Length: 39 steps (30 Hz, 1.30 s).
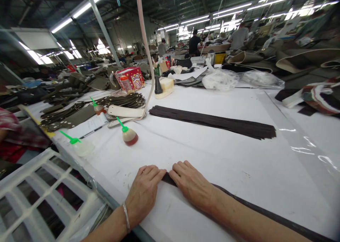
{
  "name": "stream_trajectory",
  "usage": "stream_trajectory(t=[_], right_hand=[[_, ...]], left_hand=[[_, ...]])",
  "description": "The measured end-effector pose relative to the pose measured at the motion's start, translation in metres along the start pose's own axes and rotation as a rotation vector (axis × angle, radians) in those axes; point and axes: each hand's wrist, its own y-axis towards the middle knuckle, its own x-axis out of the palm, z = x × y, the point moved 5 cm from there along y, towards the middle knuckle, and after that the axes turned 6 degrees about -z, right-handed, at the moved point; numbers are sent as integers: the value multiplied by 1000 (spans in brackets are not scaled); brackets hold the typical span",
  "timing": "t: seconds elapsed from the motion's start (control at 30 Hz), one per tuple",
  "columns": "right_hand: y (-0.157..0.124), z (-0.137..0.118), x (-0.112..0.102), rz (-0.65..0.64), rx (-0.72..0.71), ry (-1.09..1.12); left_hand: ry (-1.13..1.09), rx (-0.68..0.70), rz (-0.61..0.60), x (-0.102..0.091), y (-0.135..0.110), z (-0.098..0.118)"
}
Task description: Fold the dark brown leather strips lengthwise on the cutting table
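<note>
A long dark brown strip runs from between my hands toward the lower right edge of the view, partly under my right forearm. My left hand, with a silver bracelet at the wrist, is closed on the strip's near end. Just right of it my right hand grips the same strip with curled fingers. A short stretch shows between the two hands; the fingertips are partly hidden. Farther up the white table lies a flat stack of similar dark strips, touched by neither hand.
Left of centre stands a squeeze bottle with reddish liquid and a green nozzle; a paler bottle is nearer the edge. Behind are light straps, a yellowish block and a plastic bag. A white slatted rack stands lower left, beside a person's sleeve.
</note>
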Motion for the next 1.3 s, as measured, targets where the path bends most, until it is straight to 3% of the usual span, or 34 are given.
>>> stream_trajectory(t=[0.47,0.8,1.3], right_hand=[[-30,12,-5,-71,-69,-3],[-36,16,-12,-101,-35,81],[-50,15,-11,-93,-103,6]], left_hand=[[27,45,-84,1,3,1],[39,59,-102,2,2,0],[162,113,-83,-1,1,3]])
